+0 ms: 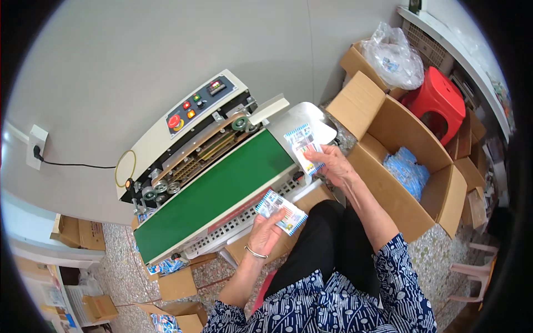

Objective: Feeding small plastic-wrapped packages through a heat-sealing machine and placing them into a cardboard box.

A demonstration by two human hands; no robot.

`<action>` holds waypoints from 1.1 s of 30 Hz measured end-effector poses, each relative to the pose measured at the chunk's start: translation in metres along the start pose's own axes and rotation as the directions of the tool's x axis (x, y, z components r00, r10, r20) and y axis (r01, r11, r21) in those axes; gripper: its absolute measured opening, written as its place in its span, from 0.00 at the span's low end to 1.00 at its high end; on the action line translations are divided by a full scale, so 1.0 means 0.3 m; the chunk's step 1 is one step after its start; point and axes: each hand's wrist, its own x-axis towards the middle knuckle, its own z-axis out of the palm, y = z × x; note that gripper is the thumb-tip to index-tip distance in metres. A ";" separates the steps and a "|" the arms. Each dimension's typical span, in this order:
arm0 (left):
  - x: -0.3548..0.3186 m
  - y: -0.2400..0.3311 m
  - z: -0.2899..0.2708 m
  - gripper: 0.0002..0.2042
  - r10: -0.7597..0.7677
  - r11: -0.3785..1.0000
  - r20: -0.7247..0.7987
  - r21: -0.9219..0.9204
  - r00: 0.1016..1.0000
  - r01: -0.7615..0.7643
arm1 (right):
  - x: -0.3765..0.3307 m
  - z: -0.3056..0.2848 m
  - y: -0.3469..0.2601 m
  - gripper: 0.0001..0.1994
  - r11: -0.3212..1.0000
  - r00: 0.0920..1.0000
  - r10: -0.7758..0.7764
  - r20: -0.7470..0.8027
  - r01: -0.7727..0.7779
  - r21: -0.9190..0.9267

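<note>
My left hand (pixel 265 233) pinches a small flat packet (pixel 282 211), blue and white with striped ends, thumb across its face. It hangs over my lap, just off the near edge of the machine. A similar blue and white packet (pixel 300 141) is gripped in my right hand (pixel 332 165), near the right end of the green conveyor belt (pixel 222 191). The belt belongs to a band sealing machine (pixel 186 133) with rollers, a red stop knob and lit buttons. A rounded metal plate (pixel 311 119) sits at the belt's right end, partly behind the right packet.
On my right stands an open cardboard box (pixel 383 177) holding blue and white packets (pixel 407 171). Behind it are a red stool (pixel 442 102) and a clear plastic bag (pixel 393 58). Boxes with packets (pixel 166 323) lie below left. A black cord (pixel 78 164) runs to the wall socket.
</note>
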 end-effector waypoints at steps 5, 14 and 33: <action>0.004 0.055 -0.039 0.17 -0.001 1.000 0.016 -0.027 1.000 0.002 | 0.198 0.078 -0.024 0.14 0.997 1.000 0.026 -0.010 -0.027 -0.069; 0.014 0.104 -0.083 0.14 0.012 1.000 0.011 -0.005 1.000 -0.012 | 0.434 0.125 -0.023 0.12 0.945 0.990 0.105 -0.096 -0.130 -0.300; 0.049 0.124 -0.019 0.13 0.035 0.998 0.001 0.046 0.999 -0.035 | 0.488 0.309 0.105 0.14 0.853 0.981 0.186 0.047 -0.138 -0.504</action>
